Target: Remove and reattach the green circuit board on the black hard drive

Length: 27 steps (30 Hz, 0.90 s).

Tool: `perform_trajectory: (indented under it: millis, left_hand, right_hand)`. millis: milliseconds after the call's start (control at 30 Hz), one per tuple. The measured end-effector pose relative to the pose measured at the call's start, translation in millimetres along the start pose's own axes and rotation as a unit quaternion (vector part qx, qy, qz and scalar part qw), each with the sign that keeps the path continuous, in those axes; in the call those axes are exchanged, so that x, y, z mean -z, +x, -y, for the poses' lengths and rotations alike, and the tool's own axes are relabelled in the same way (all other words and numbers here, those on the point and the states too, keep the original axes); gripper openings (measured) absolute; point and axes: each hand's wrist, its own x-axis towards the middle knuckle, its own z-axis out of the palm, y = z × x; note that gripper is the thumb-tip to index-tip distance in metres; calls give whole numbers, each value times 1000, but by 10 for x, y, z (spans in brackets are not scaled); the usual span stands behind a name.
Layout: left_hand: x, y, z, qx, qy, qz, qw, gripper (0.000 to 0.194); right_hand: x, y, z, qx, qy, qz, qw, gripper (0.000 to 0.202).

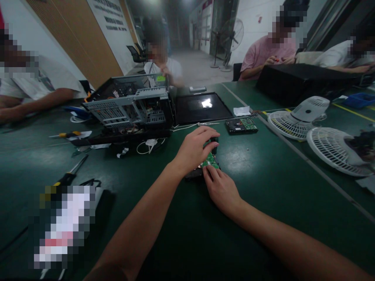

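Note:
My left hand (195, 150) has its fingers and thumb curled around the dark handle of a screwdriver (215, 145), which stands upright over a hard drive (195, 174). The drive lies on the green table with its green circuit board (211, 160) facing up, and both hands partly cover it. With fingertips pressed on the drive's near side, my right hand (224, 191) steadies it against the table. The screwdriver's tip is hidden from view. Farther back and to the right lies a second hard drive (241, 125), board side up.
An opened computer case (129, 109) stands at the back left beside a black panel (202, 107). White fans (336, 152) lie on the right, near a black case (301, 82). A yellow-black screwdriver (68, 175) and a blurred-out object (68, 222) lie left. Several people sit around the table.

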Motion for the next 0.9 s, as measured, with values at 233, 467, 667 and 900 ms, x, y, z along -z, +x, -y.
perform_trajectory:
  millis: [233, 467, 667, 900]
  left_hand:
    - [-10, -7, 26, -7, 29, -5, 1000, 30]
    - [-40, -10, -2, -16, -25, 10, 1000, 29]
    - [-94, -20, -21, 25, -41, -23, 999, 18]
    - [-89, -15, -29, 21, -71, -21, 997, 19]
  right_hand:
    - [21, -15, 48, -22, -10, 55, 998, 49]
    - [42, -6, 53, -33, 14, 112, 993, 55]
    - [44, 5, 45, -46, 24, 140, 989, 56]
    - [27, 9, 35, -50, 34, 152, 986, 58]
